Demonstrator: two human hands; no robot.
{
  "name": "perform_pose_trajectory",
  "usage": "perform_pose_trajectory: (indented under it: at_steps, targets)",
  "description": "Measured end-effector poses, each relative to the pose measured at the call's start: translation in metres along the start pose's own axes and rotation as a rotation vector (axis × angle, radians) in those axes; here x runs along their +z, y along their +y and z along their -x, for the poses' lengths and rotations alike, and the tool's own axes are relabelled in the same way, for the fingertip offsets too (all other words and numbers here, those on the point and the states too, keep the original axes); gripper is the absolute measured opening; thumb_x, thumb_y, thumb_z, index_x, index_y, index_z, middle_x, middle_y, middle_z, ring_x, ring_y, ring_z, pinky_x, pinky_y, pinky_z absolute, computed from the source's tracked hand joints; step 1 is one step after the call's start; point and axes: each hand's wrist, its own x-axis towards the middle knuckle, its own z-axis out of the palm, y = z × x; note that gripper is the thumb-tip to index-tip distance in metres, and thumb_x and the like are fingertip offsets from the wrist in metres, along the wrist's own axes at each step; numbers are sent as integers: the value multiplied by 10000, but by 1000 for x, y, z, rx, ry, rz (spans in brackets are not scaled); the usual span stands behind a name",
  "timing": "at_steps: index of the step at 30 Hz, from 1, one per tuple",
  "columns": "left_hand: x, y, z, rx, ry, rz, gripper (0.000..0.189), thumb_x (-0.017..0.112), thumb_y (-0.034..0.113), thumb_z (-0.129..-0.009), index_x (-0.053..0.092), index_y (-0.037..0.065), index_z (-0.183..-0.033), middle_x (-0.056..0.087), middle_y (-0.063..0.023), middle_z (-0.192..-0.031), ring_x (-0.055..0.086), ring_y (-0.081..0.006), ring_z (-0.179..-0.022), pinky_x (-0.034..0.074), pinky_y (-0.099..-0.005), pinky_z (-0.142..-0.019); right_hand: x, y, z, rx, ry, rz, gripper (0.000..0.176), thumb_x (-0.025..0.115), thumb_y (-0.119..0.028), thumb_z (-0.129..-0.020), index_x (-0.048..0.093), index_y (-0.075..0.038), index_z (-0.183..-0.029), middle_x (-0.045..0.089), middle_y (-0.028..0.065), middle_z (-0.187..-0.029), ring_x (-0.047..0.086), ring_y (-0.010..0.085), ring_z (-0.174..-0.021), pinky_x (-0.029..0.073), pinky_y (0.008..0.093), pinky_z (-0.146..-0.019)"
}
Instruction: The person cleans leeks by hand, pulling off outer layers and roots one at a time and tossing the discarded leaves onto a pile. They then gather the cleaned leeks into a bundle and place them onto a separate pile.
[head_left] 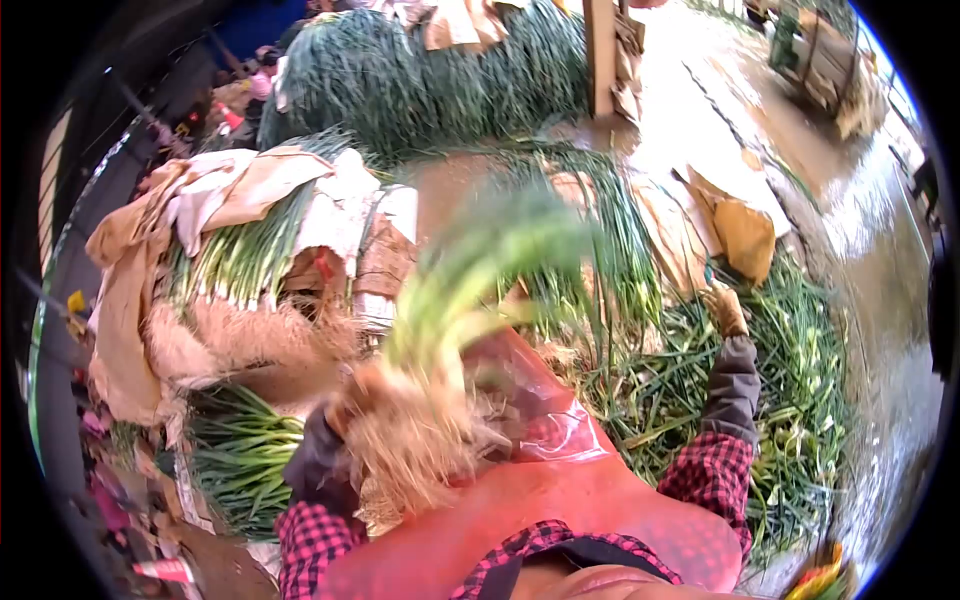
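Observation:
A bunch of green onions, blurred by motion, is in my left hand, with its shaggy pale roots hanging toward my red apron. The fingers of that hand are partly hidden by the roots and wrapped round the white stems. Off to the right, my right hand reaches out over a heap of loose green leaves, near a brown paper piece. Its fingers look spread, and nothing shows in them.
At the left, green onions lie among brown paper and cloth. More onions lie below them. A tall onion stack stands at the back beside a wooden post. Wet ground runs along the right.

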Motion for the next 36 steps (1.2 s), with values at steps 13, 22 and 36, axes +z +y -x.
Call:
perform_pose_trajectory:
  at_steps: [13,22,36]
  targets:
    - [50,127,277,1247,1178,-359,352,612,243,-795,574,51,-1087,596,-49,-975,585,-172,-842,481,-256,-713,5,48,-90,77,-158,-54,530,472,-289,-917,348,-1,-1344,470,165,-1288,476,254,-1164,335,327,-995]
    - [37,-130,180,622,1788,201,380,530,343,-839,599,24,-1033,608,-72,-975,578,-161,-842,469,-243,-730,84,79,-67,249,-166,297,490,507,-329,-896,442,-34,-1282,553,129,-1189,563,219,-1019,432,274,-878]
    - [77,-209,208,691,1441,566,436,409,255,-912,385,58,-1301,446,-154,-1289,472,-280,-1131,398,-502,-921,26,144,64,111,156,1892,408,600,-351,-766,573,-150,-1119,540,131,-1187,476,280,-1146,337,484,-966]
